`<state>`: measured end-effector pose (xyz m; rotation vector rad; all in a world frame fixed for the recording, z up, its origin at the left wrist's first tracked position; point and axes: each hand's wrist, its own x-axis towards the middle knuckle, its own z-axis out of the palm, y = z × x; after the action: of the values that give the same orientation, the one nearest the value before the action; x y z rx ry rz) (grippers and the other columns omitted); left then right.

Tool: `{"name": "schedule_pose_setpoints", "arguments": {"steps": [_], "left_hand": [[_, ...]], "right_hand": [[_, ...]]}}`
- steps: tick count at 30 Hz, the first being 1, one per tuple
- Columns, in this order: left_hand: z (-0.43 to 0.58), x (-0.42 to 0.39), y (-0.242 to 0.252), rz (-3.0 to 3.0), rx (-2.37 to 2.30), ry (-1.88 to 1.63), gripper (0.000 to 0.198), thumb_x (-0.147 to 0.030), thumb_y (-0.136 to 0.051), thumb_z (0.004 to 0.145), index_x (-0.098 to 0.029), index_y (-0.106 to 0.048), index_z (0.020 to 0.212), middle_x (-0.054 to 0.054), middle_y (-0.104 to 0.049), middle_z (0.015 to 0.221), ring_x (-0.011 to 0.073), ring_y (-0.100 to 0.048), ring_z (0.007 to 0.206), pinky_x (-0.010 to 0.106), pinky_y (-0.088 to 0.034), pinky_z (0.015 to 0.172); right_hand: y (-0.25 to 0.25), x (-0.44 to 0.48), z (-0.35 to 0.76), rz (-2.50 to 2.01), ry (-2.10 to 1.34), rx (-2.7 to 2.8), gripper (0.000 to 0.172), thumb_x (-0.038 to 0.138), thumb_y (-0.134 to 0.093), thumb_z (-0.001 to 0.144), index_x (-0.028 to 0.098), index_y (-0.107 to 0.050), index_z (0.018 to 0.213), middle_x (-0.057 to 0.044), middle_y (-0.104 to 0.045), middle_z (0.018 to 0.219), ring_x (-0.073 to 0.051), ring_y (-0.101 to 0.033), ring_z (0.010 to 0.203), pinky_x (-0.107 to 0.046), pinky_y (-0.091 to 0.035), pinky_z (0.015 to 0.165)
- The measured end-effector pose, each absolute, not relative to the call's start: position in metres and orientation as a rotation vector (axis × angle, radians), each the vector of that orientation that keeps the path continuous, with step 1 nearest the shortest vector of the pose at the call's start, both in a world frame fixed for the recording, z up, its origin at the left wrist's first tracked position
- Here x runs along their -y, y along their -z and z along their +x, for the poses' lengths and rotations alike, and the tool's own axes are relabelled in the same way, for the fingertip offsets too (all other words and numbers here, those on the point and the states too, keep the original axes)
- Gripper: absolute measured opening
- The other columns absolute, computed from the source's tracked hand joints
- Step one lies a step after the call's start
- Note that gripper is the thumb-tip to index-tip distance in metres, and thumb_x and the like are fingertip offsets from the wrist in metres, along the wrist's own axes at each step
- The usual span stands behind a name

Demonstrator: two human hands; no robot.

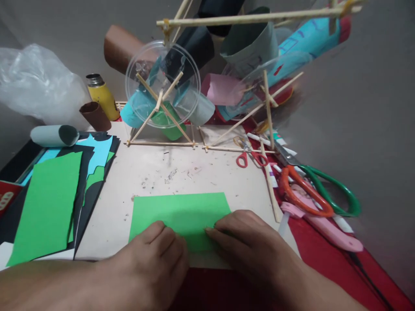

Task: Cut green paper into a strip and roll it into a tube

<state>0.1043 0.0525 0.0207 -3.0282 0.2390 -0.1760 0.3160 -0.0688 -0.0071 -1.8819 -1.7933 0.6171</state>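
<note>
Off-white flat board (210, 179): bright-green rectangular paper sheet (181, 209) flat on its near part. Judged: cutting done, shaping left; no roll visible. Left hand (157, 255) curled narrow, right hand (253, 242) fingers bunched, both over sheet; pinch cannot be told.

Backdrop is a plain grey wall (366, 112) running behind and down the right side, light dim and soft, 1 red-surfaced table (319, 244) close against it, 1 off-white board (210, 175) on top with dark specks around the middle.
</note>
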Motion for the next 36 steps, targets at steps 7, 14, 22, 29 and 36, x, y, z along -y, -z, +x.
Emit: {"name": "schedule_pose_setpoints", "arguments": {"steps": [7, 14, 22, 29, 36], "left_hand": [[0.110, -0.053, -0.021, -3.221, -0.219, 0.151, 0.008, -0.012, -0.048, 0.086, -0.014, -0.056, 0.086, 0.007, -0.054, 0.079, 0.0212, -0.042, 0.069, 0.036, -0.034, 0.062], [0.113, -0.052, -0.009, -3.435, 0.009, 0.144, 0.022, -0.006, -0.040, 0.091, -0.017, -0.049, 0.074, 0.003, -0.050, 0.074, 0.0179, -0.039, 0.066, 0.033, -0.026, 0.059], [0.124, -0.067, -0.013, -3.859, 0.285, 0.013, 0.015, -0.010, -0.047, 0.089, -0.019, -0.053, 0.078, -0.002, -0.054, 0.074, 0.0113, -0.051, 0.071, 0.022, -0.036, 0.063], [0.126, -0.064, -0.015, -3.819, 0.554, -0.161, 0.021, -0.018, -0.043, 0.090, -0.018, -0.052, 0.071, 0.000, -0.054, 0.072, 0.0135, -0.049, 0.067, 0.025, -0.036, 0.063], [0.135, -0.058, -0.028, -3.615, 0.748, -0.515, 0.019, -0.019, -0.039, 0.089, -0.018, -0.051, 0.073, 0.003, -0.056, 0.075, 0.0164, -0.051, 0.068, 0.028, -0.035, 0.062]], "right_hand": [[-0.006, 0.071, 0.320, -1.838, -0.617, 1.935, 0.024, 0.024, -0.050, 0.093, 0.020, -0.063, 0.074, 0.000, -0.060, 0.071, -0.016, -0.052, 0.072, -0.031, -0.038, 0.071], [-0.005, 0.074, 0.321, -1.783, -0.541, 2.006, 0.027, 0.017, -0.046, 0.093, 0.021, -0.064, 0.072, 0.001, -0.060, 0.071, -0.015, -0.051, 0.069, -0.030, -0.038, 0.067], [-0.009, 0.079, 0.318, -1.803, -0.576, 1.925, 0.028, 0.019, -0.041, 0.096, 0.022, -0.066, 0.084, -0.002, -0.062, 0.075, -0.015, -0.055, 0.069, -0.026, -0.041, 0.060], [0.001, 0.078, 0.323, -1.801, -0.678, 1.918, 0.023, 0.022, -0.042, 0.097, 0.022, -0.059, 0.081, -0.001, -0.062, 0.083, -0.017, -0.056, 0.078, -0.028, -0.042, 0.066], [-0.002, 0.074, 0.315, -1.949, -0.601, 1.956, 0.027, 0.018, -0.041, 0.096, 0.019, -0.053, 0.072, -0.001, -0.057, 0.074, -0.017, -0.052, 0.070, -0.029, -0.038, 0.062]]}}
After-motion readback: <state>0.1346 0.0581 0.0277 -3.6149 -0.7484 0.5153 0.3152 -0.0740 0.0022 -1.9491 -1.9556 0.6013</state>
